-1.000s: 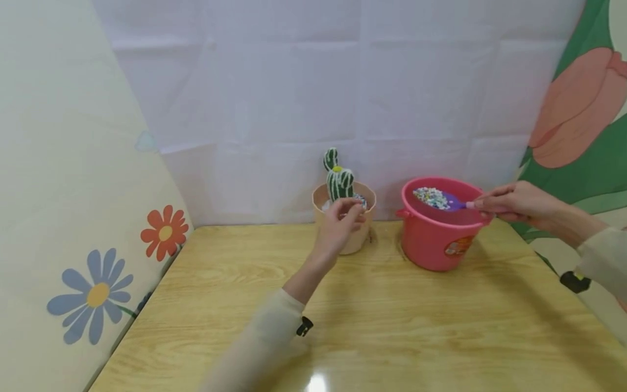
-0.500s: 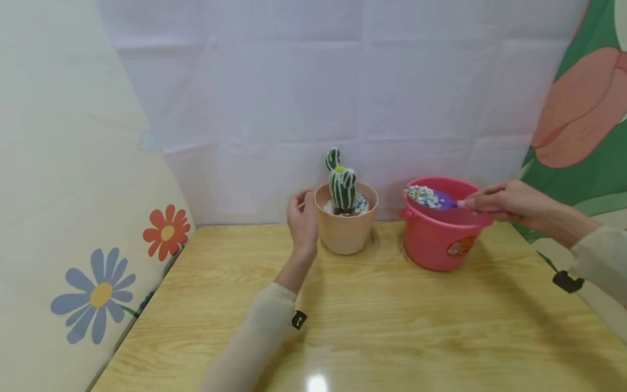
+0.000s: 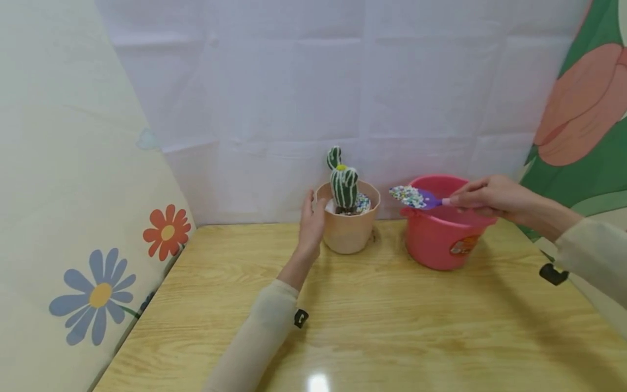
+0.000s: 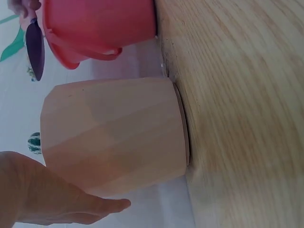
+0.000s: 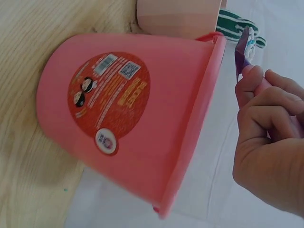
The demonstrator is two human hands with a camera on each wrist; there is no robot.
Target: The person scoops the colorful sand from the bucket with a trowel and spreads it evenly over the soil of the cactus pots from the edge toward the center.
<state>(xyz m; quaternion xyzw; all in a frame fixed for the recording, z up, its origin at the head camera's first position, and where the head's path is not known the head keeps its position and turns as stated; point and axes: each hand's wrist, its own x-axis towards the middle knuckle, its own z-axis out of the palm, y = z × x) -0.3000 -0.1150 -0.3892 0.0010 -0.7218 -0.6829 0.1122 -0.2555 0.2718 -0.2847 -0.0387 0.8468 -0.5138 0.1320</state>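
My right hand (image 3: 499,200) grips the pink handle of a small trowel (image 3: 432,200) with a purple blade. A heap of multicoloured pebbles (image 3: 408,196) lies on the blade, at the left rim of a pink bucket (image 3: 433,242). To the left stands a peach flowerpot (image 3: 349,235) holding a green, white-striped toy cactus (image 3: 345,189), with more pebbles around its base. Against the pot's left side my left hand (image 3: 311,226) is held upright, fingers straight. The left wrist view shows that hand (image 4: 52,197) along the pot's wall.
Both containers stand at the back of a wood-grain table (image 3: 372,321), close to a white cloth backdrop (image 3: 274,98). Flower-printed panels flank the table, with an orange flower (image 3: 167,233) on the left one. The bucket has a round orange label (image 5: 109,99).
My left hand has moved from in front of the pot to its left side, and its fingers have straightened. My right hand has carried the loaded trowel left, from over the bucket towards the pot.
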